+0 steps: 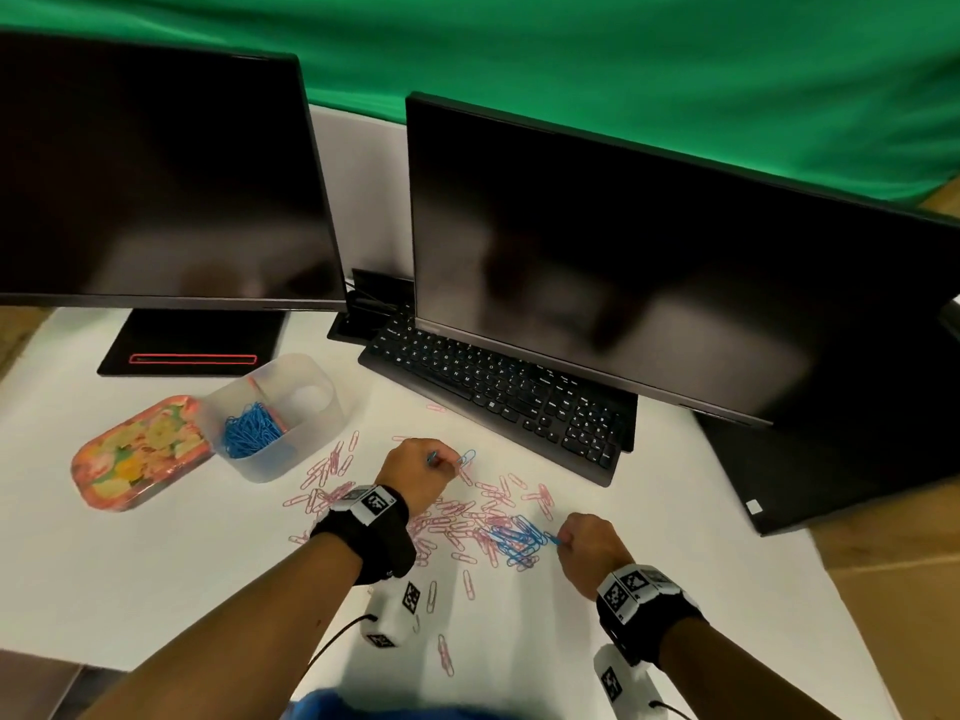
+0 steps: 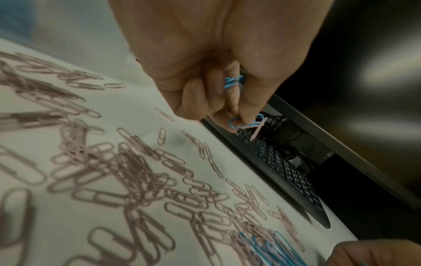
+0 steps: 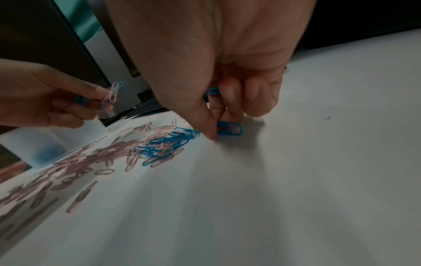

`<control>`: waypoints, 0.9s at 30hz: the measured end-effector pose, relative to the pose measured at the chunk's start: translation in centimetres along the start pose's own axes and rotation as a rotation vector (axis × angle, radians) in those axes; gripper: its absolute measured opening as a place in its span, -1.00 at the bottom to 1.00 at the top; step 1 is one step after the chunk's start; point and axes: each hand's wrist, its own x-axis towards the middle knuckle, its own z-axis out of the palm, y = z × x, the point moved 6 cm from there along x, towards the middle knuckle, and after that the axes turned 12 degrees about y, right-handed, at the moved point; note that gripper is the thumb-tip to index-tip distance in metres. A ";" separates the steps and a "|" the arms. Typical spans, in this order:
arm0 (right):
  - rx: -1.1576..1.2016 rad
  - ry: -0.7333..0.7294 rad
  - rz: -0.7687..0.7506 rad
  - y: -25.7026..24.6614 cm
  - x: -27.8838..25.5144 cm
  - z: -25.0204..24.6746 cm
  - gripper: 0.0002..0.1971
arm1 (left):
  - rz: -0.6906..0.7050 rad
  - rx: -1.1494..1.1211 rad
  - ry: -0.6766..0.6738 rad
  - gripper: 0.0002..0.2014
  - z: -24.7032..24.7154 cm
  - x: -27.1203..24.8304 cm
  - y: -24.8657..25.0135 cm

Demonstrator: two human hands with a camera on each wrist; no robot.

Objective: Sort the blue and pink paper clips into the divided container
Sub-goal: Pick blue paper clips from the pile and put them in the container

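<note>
Pink paper clips [image 1: 452, 517] lie scattered over the white table, with a cluster of blue clips [image 1: 519, 543] among them. My left hand [image 1: 421, 472] is raised above the pile and pinches a blue clip [image 2: 237, 123] with a pink clip [image 2: 256, 132] hooked onto it; more blue clips [image 2: 233, 81] sit curled in its palm. My right hand [image 1: 589, 548] pinches a blue clip [image 3: 230, 128] against the table at the blue cluster's right edge, with more blue clips [image 3: 213, 90] in its fist. The clear divided container [image 1: 311, 433] at the left holds blue clips [image 1: 249, 431] in its near compartment.
A floral tin [image 1: 140, 454] lies left of the container. A black keyboard [image 1: 498, 397] runs behind the pile, under the right monitor [image 1: 649, 262]. A second monitor [image 1: 156, 174] stands at the back left. Loose pink clips [image 1: 444, 662] lie near the table's front edge.
</note>
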 end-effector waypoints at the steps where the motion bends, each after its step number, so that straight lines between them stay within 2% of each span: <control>1: -0.014 0.006 -0.011 -0.1 -0.1 0.0 -0.80 | 0.006 0.000 -0.010 -0.92 -0.3 -0.1 0.0; 6: -0.038 0.044 -0.058 -0.8 -0.4 -0.3 -0.82 | 0.002 -0.007 -0.071 -0.95 -1.6 -0.2 -0.6; 13: 0.018 0.036 -0.016 -1.1 -1.0 -0.3 -0.77 | -0.121 -0.173 -0.124 -0.89 -2.2 -0.2 -1.5; 16: 0.129 0.026 0.036 -1.4 -1.1 -0.8 -0.80 | -0.184 -0.258 -0.164 -0.81 -2.7 -0.5 -1.6; 18: 0.261 0.028 0.048 -2.6 -1.0 -1.9 -0.83 | -0.218 -0.290 -0.146 -0.82 -3.5 -0.6 -1.9; 20: 0.465 -0.007 0.033 -5.4 -0.5 -3.2 -0.89 | -0.269 -0.365 -0.111 -0.82 -4.6 -0.8 -2.1; 23: 0.779 -0.197 0.064 -12.2 -0.1 -4.4 -0.85 | -0.401 -0.622 -0.046 -0.80 -6.7 -1.0 -2.4; 25: 0.887 -0.320 0.052 -17.4 0.3 -4.5 -0.81 | -0.468 -0.758 0.015 -0.81 -8.7 -1.0 -2.9; 27: 0.879 -0.385 -0.026 -22.6 0.9 -4.0 -0.83 | -0.529 -0.875 0.066 -0.85 -10.9 -0.9 -3.6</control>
